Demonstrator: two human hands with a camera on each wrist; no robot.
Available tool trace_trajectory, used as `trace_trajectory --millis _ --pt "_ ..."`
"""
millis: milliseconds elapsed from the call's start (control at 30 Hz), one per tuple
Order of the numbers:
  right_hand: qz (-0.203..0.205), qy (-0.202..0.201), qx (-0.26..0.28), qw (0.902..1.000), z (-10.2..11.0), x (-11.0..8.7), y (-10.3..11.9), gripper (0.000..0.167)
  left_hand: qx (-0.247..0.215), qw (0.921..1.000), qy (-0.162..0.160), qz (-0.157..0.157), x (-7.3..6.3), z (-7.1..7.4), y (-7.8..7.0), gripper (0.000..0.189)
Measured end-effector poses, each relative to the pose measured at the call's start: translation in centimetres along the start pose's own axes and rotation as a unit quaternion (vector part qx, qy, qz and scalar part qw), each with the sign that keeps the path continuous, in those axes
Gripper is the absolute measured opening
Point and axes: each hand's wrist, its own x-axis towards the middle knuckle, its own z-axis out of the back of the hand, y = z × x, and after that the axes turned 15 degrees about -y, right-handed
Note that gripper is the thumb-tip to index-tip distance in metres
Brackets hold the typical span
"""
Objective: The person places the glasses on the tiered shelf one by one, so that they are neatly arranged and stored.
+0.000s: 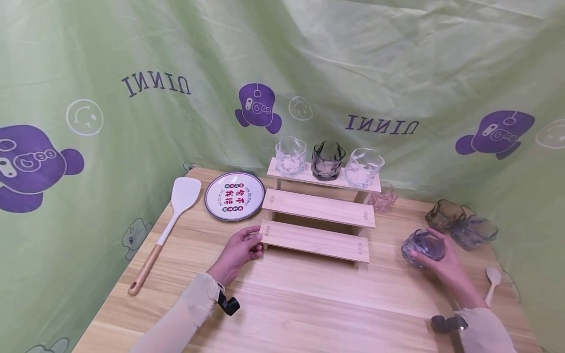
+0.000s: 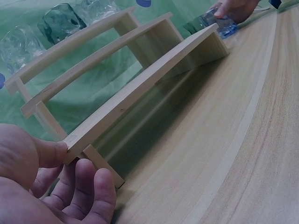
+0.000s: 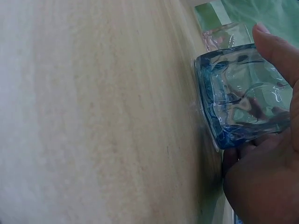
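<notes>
A three-step wooden rack [image 1: 315,239] stands in the middle of the table. My left hand [image 1: 237,253] pinches the left end of its lowest step, thumb on top and curled fingers underneath, as the left wrist view shows. On the top step stand a clear glass [image 1: 291,156], a grey glass [image 1: 327,161] and another clear glass [image 1: 364,167]. To the right of the rack, my right hand [image 1: 448,267] grips a bluish drinking glass [image 3: 243,95] between thumb and fingers. Its base is close to the tabletop; whether it touches I cannot tell.
A pink glass [image 1: 385,197] sits behind the rack's right side. Near the right edge are a dark brownish glass [image 1: 445,215], a grey-blue glass [image 1: 474,232] and a small spoon [image 1: 493,278]. At left lie a printed plate [image 1: 234,196] and a white spatula [image 1: 185,193]. Green curtains surround the table.
</notes>
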Motion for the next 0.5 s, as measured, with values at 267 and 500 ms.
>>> trace_trajectory --millis 267,500 --pt "-0.011 -0.017 0.022 0.9996 -0.6 -0.3 0.5 0.088 0.0 1.0 0.003 -0.001 0.0 0.0 0.0 0.045" --pt "-0.052 -0.049 0.021 0.9972 -1.5 -0.6 1.5 0.087 0.005 1.0 0.004 -0.004 -0.4 0.0 -0.2 0.043"
